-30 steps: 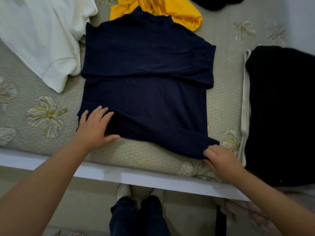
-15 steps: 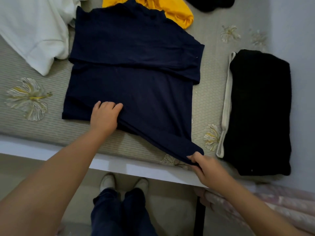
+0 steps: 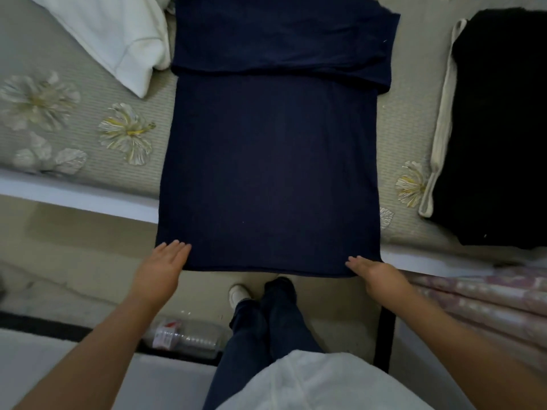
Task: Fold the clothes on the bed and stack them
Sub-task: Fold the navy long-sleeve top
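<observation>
- Bed (image 3: 88, 134) with a flower-patterned cover.
- Navy shirt (image 3: 269, 161) lies flat on it, hem pulled past the bed edge.
- Black folded stack (image 3: 500, 128) lies right of the navy shirt.
- Left hand (image 3: 164, 261) and right hand (image 3: 376, 270) each hold a hem corner, fingers straight.

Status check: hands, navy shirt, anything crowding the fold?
Left hand and right hand hold navy shirt hem corners off the bed edge. Sleeves folded across. White garment touches its left side.
</observation>
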Action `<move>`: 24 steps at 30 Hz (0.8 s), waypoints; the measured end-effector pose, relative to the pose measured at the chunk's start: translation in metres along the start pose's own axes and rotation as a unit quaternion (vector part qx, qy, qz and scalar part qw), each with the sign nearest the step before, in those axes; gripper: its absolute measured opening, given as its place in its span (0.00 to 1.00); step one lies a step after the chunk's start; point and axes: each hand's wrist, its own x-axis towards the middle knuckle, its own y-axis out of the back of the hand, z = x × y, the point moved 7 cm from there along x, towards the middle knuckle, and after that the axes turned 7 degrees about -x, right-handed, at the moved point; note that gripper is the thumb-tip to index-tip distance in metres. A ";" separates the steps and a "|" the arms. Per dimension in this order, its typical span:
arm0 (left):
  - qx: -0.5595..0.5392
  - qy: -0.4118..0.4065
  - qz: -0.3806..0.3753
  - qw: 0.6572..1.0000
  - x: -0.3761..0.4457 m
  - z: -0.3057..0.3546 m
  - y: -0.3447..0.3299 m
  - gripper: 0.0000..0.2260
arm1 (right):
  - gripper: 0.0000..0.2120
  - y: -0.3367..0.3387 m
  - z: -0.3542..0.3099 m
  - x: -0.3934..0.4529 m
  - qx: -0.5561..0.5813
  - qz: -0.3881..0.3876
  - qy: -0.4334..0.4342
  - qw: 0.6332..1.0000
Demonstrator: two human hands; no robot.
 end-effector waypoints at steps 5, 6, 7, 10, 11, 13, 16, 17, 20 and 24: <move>-0.042 0.061 -0.079 0.994 -0.033 -0.001 -0.030 0.26 | 0.30 -0.019 -0.012 -0.010 -0.066 -0.063 0.000 0.996; -0.046 0.061 -0.108 0.991 -0.040 -0.002 -0.036 0.25 | 0.30 -0.021 -0.011 -0.014 -0.058 -0.049 -0.005 0.997; -0.041 0.072 -0.146 0.986 -0.045 -0.004 -0.038 0.25 | 0.30 -0.020 -0.010 -0.019 -0.047 -0.038 -0.013 0.998; -0.038 0.085 -0.159 0.983 -0.048 -0.008 -0.022 0.26 | 0.27 -0.007 -0.004 -0.030 -0.013 0.006 -0.054 0.998; -0.062 0.088 -0.117 0.987 -0.045 -0.012 -0.010 0.26 | 0.26 0.004 0.001 -0.032 0.003 0.033 -0.080 0.996; -0.085 0.067 -0.060 0.992 -0.030 -0.015 0.014 0.26 | 0.24 0.033 0.011 -0.038 0.030 0.096 -0.133 0.986; -0.072 0.061 -0.033 0.995 0.008 -0.026 0.051 0.25 | 0.24 0.090 0.022 -0.044 0.070 0.217 -0.171 0.958; -0.061 0.063 -0.034 0.996 0.024 -0.031 0.061 0.25 | 0.24 0.112 0.025 -0.046 0.074 0.260 -0.177 0.946; -0.010 0.056 -0.025 0.998 0.078 -0.041 0.096 0.25 | 0.22 0.177 0.039 -0.046 0.056 0.371 -0.176 0.910; -0.028 0.052 0.075 0.995 0.152 -0.055 0.153 0.15 | 0.17 0.251 0.071 -0.028 0.069 0.440 -0.190 0.875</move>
